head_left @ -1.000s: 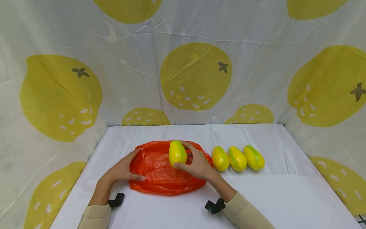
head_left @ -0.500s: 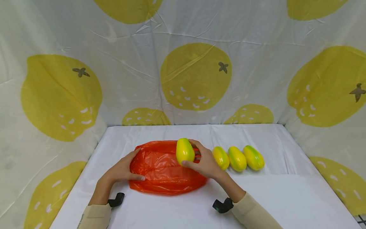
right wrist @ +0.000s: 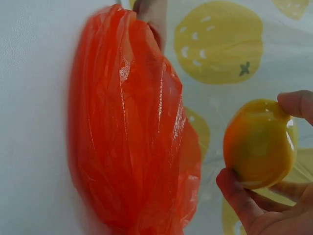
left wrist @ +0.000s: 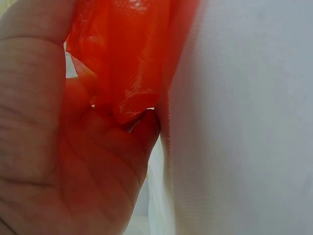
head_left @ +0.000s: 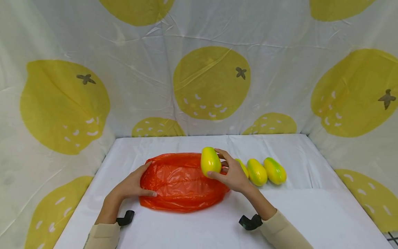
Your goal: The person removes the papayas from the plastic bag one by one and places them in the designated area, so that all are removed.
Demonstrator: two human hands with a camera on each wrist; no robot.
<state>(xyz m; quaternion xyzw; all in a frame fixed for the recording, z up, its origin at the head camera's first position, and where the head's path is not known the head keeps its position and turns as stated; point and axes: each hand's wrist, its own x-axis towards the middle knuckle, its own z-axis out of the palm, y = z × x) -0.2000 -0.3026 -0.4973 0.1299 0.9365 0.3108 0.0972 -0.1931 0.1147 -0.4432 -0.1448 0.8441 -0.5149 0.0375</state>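
My right hand (head_left: 234, 174) holds a glossy yellow-green papaya (head_left: 210, 162) between thumb and fingertips. It hangs over the right end of a red plastic bag (head_left: 177, 180), whose mouth is spread wide. In the right wrist view the bag's crumpled side (right wrist: 127, 137) stands apart from the papaya (right wrist: 259, 142). At the bag's left end, my left hand (head_left: 132, 182) grips the rim, fingers at the back and thumb along the front. Thin red film covers part of the palm in the left wrist view. Several fingers of the right hand are partly hidden behind the papaya.
Right of the bag, more papayas lie in a row on the white tablecloth (head_left: 298, 211): the middle one (head_left: 257, 172), the right one (head_left: 275, 171), and a left one (head_left: 243, 167) mostly hidden behind my right hand. A lemon-print curtain (head_left: 267, 90) encloses the table's back and sides.
My right hand has moved right and slightly up with the papaya, from over the bag's middle to its right end, now covering much of the nearest papaya. My left hand keeps its place.
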